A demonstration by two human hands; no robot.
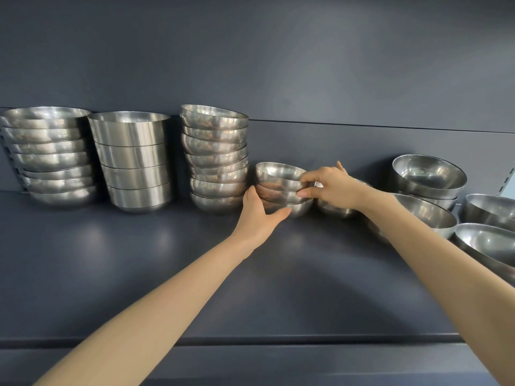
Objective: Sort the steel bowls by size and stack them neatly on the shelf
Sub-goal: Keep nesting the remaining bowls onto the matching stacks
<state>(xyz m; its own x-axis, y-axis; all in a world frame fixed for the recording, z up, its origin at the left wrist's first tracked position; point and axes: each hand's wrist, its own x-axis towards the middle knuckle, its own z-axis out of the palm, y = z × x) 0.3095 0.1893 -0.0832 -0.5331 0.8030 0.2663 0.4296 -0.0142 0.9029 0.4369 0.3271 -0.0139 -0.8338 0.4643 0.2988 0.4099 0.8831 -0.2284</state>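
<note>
A dark blue-grey shelf (139,274) runs wide and matte from left to right, its near edge a rounded lip with a darker band below. Soft patches of light glint on its surface near the left stacks. Behind it rises a back wall (278,65) of the same colour, with a thin seam running along it just above the bowls.

At the far left stands a tall stack of wide shallow bowls (53,157), leaning a little. Just beside it is a stack of straight-sided bowls (133,160), then a taller, slightly crooked stack of round bowls (216,157).

To the right of that, near the middle, sits a short stack (281,188) of three small bowls. The left hand (259,215) cups its lower left side, thumb along the bottom bowl and fingers behind. The right hand (331,185) pinches the right rim of the upper bowls between thumb and forefinger. Another small bowl (334,208) lies partly hidden behind that wrist.

Farther right, unsorted bowls (429,176) rest loosely, some nested, some tilted, reaching the right edge.
</note>
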